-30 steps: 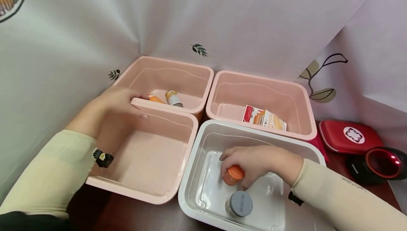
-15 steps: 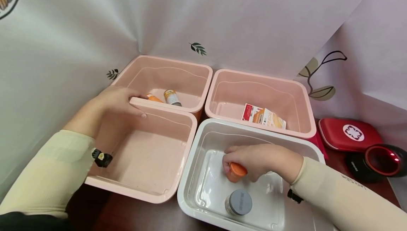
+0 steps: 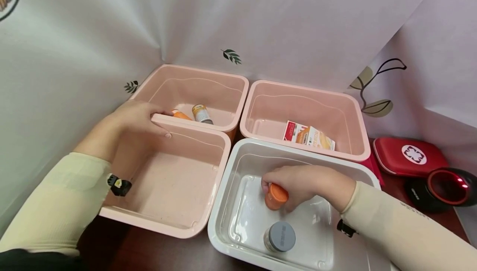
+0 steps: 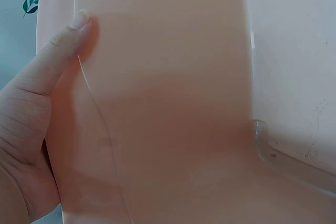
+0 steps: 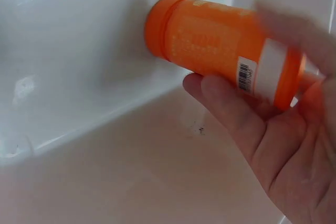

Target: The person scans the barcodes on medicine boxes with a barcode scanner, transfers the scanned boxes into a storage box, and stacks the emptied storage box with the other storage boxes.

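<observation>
My right hand (image 3: pixel 294 184) reaches down into the white bin (image 3: pixel 220 204) and grips an orange bottle (image 3: pixel 276 197) with an orange cap. In the right wrist view, the fingers and thumb close around one end of the bottle (image 5: pixel 210 40), which bears a white barcode label. A jar (image 3: pixel 282 237) with a grey lid stands nearer the bin's front wall. My left hand (image 3: pixel 136 117) grips the back rim of the front left pink bin (image 3: pixel 179 188), its thumb pressed on the inner wall in the left wrist view. The fingers beyond that rim are partly hidden.
Behind, one pink bin (image 3: pixel 208 76) holds an orange item (image 3: pixel 181 115) and a small can (image 3: pixel 202 114). Another pink bin (image 3: pixel 305 95) holds small boxes (image 3: pixel 311 136). At right lie a red case (image 3: pixel 410 157) and a black device (image 3: pixel 439 192) with a red-lit ring.
My right fingers have closed around the orange bottle, which has shifted slightly and tilted. My left hand keeps its grip on the rim, and the jar stays put.
</observation>
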`<state>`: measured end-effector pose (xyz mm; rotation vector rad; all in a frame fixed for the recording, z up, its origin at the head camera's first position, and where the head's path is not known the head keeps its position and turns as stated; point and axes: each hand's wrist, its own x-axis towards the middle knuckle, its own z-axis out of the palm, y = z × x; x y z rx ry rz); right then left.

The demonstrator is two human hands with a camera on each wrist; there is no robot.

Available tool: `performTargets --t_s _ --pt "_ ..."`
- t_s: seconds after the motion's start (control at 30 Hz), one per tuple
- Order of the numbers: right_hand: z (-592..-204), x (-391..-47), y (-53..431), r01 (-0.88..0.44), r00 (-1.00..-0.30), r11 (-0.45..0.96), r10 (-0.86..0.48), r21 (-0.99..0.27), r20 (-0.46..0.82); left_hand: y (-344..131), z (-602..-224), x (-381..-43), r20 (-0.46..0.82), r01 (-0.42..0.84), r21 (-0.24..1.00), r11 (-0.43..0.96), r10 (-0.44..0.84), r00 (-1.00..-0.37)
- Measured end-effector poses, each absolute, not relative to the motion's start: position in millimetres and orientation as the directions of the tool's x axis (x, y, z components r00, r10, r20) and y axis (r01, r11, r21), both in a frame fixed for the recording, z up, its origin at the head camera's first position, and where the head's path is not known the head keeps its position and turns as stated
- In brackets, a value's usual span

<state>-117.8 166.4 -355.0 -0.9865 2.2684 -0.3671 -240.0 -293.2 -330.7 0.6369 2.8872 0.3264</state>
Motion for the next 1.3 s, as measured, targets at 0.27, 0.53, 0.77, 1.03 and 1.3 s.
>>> performTargets --t_s 0.27,0.53,0.77,1.03,1.3 --pt "-356 -119 164 -0.460 -0.622 0.761 -0.644 -0.457 -0.445 -293 -330 -241 -0.116 0.403 0.239 0.884 0.438 -0.892" --pt "-355 -117 164 -0.414 -0.620 0.822 -0.569 -0.391 -0.540 -294 -332 -241 -0.106 0.404 0.257 0.878 0.442 -0.891" --pt "-359 -116 159 -0.430 -0.585 0.851 -0.517 -0.301 -0.625 -296 -331 -241 -0.110 0.392 0.264 0.881 0.431 -0.896" --pt "-353 -120 157 -0.575 -0.561 0.747 -0.657 -0.334 -0.504 -298 -329 -239 -0.119 0.377 0.272 0.886 0.419 -0.900" --pt "-330 -116 169 -0.664 -0.538 0.576 -0.811 -0.477 -0.230 -294 -329 -238 -0.111 0.387 0.277 0.879 0.430 -0.896"
